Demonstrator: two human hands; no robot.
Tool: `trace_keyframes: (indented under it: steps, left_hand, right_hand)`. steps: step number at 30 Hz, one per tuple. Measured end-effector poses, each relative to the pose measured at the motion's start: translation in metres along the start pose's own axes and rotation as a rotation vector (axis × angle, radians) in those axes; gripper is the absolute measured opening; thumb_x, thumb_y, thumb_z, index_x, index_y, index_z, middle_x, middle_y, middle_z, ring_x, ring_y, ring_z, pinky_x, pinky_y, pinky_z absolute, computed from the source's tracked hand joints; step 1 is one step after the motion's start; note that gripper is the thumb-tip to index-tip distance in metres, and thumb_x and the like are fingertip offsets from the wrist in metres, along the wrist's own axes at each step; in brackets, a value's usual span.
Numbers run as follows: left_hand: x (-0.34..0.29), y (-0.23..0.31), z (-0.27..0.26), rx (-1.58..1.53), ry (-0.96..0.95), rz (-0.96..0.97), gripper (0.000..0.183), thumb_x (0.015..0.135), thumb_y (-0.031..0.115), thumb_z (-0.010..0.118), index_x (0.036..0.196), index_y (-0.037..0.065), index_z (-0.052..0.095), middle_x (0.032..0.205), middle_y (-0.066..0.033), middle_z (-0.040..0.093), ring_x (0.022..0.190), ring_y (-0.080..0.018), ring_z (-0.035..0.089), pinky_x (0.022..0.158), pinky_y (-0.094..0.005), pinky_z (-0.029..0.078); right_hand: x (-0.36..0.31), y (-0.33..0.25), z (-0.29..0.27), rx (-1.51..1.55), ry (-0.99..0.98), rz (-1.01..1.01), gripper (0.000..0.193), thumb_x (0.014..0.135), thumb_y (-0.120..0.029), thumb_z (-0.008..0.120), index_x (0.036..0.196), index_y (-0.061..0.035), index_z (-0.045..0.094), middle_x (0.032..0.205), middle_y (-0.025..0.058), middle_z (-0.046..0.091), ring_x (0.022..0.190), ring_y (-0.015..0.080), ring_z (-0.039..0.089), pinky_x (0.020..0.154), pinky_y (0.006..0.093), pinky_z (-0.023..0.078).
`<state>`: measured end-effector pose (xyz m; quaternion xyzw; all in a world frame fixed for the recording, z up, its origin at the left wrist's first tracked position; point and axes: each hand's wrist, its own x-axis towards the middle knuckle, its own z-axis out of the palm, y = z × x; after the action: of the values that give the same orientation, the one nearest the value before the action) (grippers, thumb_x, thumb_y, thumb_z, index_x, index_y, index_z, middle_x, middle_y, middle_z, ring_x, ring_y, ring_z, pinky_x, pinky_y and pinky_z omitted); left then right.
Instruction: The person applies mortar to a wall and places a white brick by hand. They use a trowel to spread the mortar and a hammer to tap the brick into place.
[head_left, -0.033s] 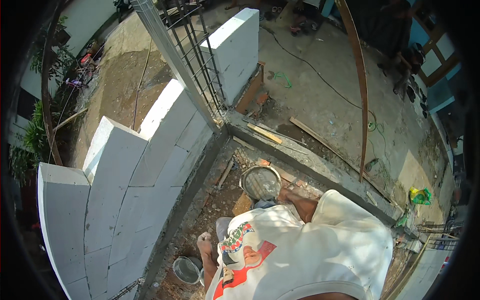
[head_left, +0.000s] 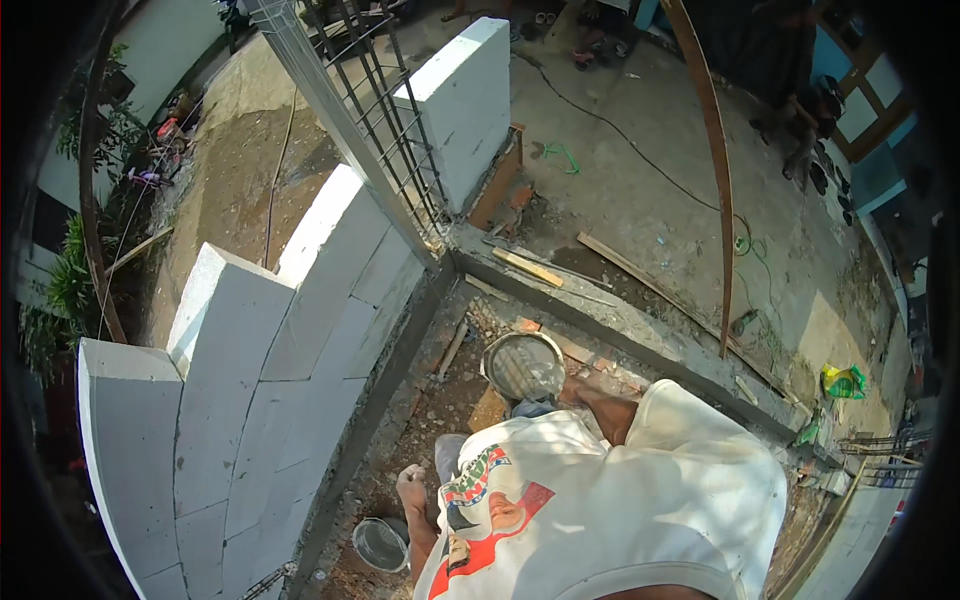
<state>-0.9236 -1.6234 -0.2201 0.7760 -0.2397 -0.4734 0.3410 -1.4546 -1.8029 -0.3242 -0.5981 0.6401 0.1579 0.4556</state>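
My left hand (head_left: 411, 487) is closed in a loose fist beside my white printed shirt. Whether anything is inside the fingers cannot be seen. Just below it, on the rubble, stands a small grey bucket (head_left: 380, 545). A larger round bucket (head_left: 524, 366) with grey, wet-looking contents sits ahead of my body. What looks like my right forearm reaches out of the white cloth toward this bucket's right rim. My right hand (head_left: 580, 391) is dark in the shade there, and its fingers cannot be made out.
A white block wall (head_left: 270, 400) with a stepped top rises on my left. Ahead stand a metal post (head_left: 340, 120) and a rebar cage (head_left: 395, 110). A low concrete beam (head_left: 600, 310) crosses in front, with a yellow wooden strip (head_left: 528, 267) on it. Cables and a plank lie beyond.
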Motion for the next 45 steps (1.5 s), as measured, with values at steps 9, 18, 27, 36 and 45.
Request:
trace_keyframes:
  steps: [9, 18, 27, 36, 45]
  left_hand:
    - [0.059, 0.046, -0.030, 0.460, -0.480, -0.115, 0.036, 0.099, 0.015, 0.074, 0.130, -0.002, 0.068, 0.100, -0.0077, 0.075, 0.093, -0.0163, 0.070, 0.082, -0.0302, 0.056]
    - [0.167, 0.152, -0.022, 0.677, -0.816, -0.163, 0.048, 0.100, 0.018, 0.073, 0.141, -0.001, 0.057, 0.101, -0.0068, 0.070, 0.096, -0.0183, 0.069, 0.085, -0.0315, 0.056]
    - [0.158, 0.412, 0.167, 0.490, -1.016, 0.446, 0.081, 0.105, 0.028, 0.072, 0.167, 0.002, 0.027, 0.151, -0.0206, 0.056, 0.136, -0.0333, 0.061, 0.117, -0.0491, 0.045]
    - [0.105, 0.389, 0.226, 0.574, -1.280, 0.546, 0.066, 0.105, 0.034, 0.073, 0.152, -0.006, 0.051, 0.130, -0.0108, 0.069, 0.115, -0.0190, 0.067, 0.097, -0.0335, 0.052]
    - [0.203, 0.191, 0.069, 1.068, -1.243, 0.027, 0.056, 0.101, 0.032, 0.075, 0.138, -0.008, 0.063, 0.113, -0.0113, 0.076, 0.096, -0.0190, 0.069, 0.084, -0.0331, 0.056]
  right_hand:
    - [-0.051, 0.002, 0.034, 0.254, 0.233, 0.237, 0.036, 0.095, -0.032, 0.063, 0.104, -0.0017, 0.079, 0.118, 0.0203, 0.076, 0.112, 0.0349, 0.074, 0.095, 0.0469, 0.059]
    - [-0.100, -0.103, 0.126, 0.677, 0.447, 0.575, 0.038, 0.093, -0.038, 0.065, 0.106, -0.0067, 0.082, 0.121, 0.0200, 0.077, 0.116, 0.0366, 0.073, 0.098, 0.0479, 0.058]
    - [-0.132, -0.174, 0.329, 0.719, 0.483, 0.671, 0.039, 0.092, -0.040, 0.065, 0.106, -0.0073, 0.082, 0.114, 0.0218, 0.077, 0.110, 0.0393, 0.074, 0.098, 0.0495, 0.058]
    - [-0.165, -0.227, 0.362, 0.587, 0.388, 0.439, 0.032, 0.099, -0.029, 0.057, 0.099, -0.0065, 0.080, 0.111, 0.0206, 0.076, 0.098, 0.0372, 0.074, 0.090, 0.0489, 0.057]
    - [-0.180, -0.194, 0.339, 0.212, 0.406, 0.324, 0.023, 0.107, -0.030, 0.059, 0.110, -0.0104, 0.071, 0.114, 0.0115, 0.070, 0.109, 0.0333, 0.069, 0.099, 0.0464, 0.054]
